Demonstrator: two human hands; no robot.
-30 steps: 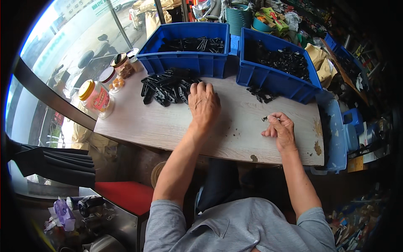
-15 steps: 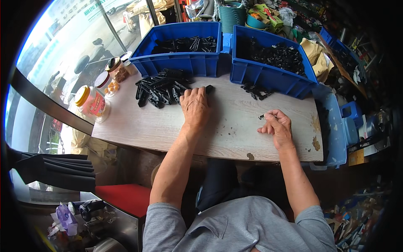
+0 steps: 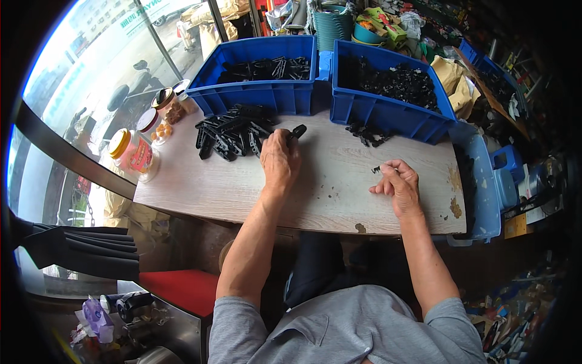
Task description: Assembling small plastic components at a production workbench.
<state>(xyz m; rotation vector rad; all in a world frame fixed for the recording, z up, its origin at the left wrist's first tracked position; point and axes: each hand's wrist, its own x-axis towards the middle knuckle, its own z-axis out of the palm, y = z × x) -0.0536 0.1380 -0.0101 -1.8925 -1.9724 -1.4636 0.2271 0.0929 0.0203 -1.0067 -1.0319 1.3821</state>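
My left hand (image 3: 280, 162) is closed on a long black plastic part (image 3: 297, 131), whose rounded end sticks out past the fingers on the right. Beside that hand, to its left, lies a loose pile of similar long black plastic parts (image 3: 225, 132). Farther right, my right hand (image 3: 401, 187) hovers over the table, pinching a small dark toothed piece (image 3: 376, 170) between thumb and forefinger. Beyond it, a little heap of small black pieces (image 3: 367, 134) rests against the foot of the right bin.
At the back of the wooden table (image 3: 339, 206) stand a blue bin (image 3: 254, 97) of long black parts and another blue bin (image 3: 388, 115) of small black pieces. Several lidded jars (image 3: 134, 153) line the left edge. A light blue tub (image 3: 485, 188) adjoins the right edge.
My left hand has shifted slightly, and the long black part now shows more beyond its fingers. The right hand stays nearly still with its small piece.
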